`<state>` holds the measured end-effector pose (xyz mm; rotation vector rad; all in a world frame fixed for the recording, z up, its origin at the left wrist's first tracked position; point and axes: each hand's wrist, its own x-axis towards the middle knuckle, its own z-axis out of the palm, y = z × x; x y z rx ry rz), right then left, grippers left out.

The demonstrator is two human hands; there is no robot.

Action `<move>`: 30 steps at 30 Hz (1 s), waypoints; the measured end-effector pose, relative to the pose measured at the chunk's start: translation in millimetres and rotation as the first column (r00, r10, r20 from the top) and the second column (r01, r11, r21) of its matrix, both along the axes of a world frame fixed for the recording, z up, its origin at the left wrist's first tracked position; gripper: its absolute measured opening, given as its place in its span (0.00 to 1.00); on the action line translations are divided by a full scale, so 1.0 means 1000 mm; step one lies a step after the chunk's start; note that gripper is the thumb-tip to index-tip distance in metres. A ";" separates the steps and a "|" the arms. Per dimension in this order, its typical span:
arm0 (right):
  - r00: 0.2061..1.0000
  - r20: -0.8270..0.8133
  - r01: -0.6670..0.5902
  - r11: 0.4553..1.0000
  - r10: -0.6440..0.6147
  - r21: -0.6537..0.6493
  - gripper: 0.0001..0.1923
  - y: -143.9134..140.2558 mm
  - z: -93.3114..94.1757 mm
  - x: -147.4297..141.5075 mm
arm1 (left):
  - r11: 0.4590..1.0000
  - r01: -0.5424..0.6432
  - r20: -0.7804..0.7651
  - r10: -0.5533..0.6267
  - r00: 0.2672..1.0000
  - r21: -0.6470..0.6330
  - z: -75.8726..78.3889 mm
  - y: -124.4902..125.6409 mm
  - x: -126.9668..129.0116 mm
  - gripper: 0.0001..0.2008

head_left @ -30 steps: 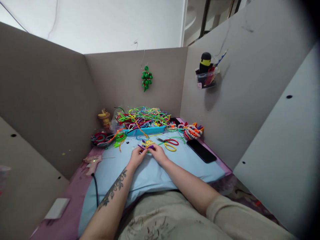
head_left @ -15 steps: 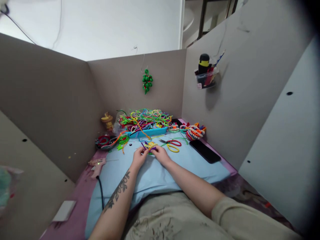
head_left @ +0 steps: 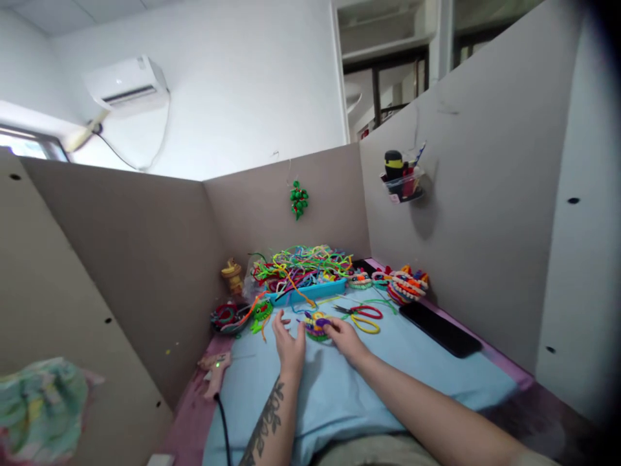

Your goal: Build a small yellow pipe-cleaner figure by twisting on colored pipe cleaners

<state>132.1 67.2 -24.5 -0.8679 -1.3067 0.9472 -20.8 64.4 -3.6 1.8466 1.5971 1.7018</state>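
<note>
A crumpled pale-green cloth (head_left: 43, 401) is seen at the far left, outside the cubicle wall. Inside the cubicle, a glue gun (head_left: 215, 372) lies on the pink table edge (head_left: 187, 427), with a black cable (head_left: 223, 427) running from it toward the viewer. A dark bowl of coloured rings (head_left: 226, 318) is placed near the left wall, and a yellow figure (head_left: 233, 277) stands behind it. A green pipe-cleaner piece (head_left: 261, 313) lies just beside the bowl.

The left hand (head_left: 290, 346) is held flat over the light-blue mat (head_left: 339, 395), fingers spread apart and holding nothing; the forearm is tattooed. Whether the palm touches the mat cannot be told.

A small multicoloured pipe-cleaner craft (head_left: 315, 324), in yellow, purple and green, lies on the mat between the two hands, just beside the left fingertips. The right hand (head_left: 347, 339) is placed at its right side, the fingers drawn together on the edge of the craft.

A blue tray (head_left: 317, 292) heaped with loose pipe cleaners (head_left: 303, 264) is set behind the craft, against the back wall. A green bead ornament (head_left: 299, 200) hangs on that wall. Scissors with red and yellow handles (head_left: 361, 316) lie on the mat to the right of the craft. Finished striped pieces (head_left: 406, 285) are stacked near the right wall, and a black phone (head_left: 440, 329) lies in front of them. A clear holder with a black bottle (head_left: 402, 176) is fixed to the right wall.
</note>
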 end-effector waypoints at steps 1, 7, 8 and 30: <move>1.000 0.001 -0.013 1.000 0.013 -0.004 0.11 0.000 0.001 0.000 | 0.996 -0.060 -0.024 0.062 0.998 0.065 0.001 -0.002 -0.002 0.29; 0.995 0.049 -0.088 0.996 0.089 -0.012 0.11 -0.006 0.006 0.000 | 0.918 0.391 -0.188 -0.397 0.898 -0.069 -0.001 -0.004 0.008 0.14; 0.995 0.048 -0.084 0.996 0.085 -0.016 0.11 -0.006 0.006 0.000 | 0.890 0.441 -0.174 -0.455 0.873 -0.118 -0.002 -0.004 0.011 0.12; 0.967 0.237 0.090 0.995 -0.095 0.034 0.08 -0.001 -0.002 0.004 | 0.901 0.355 0.003 -0.366 0.931 -0.247 -0.001 -0.001 0.008 0.12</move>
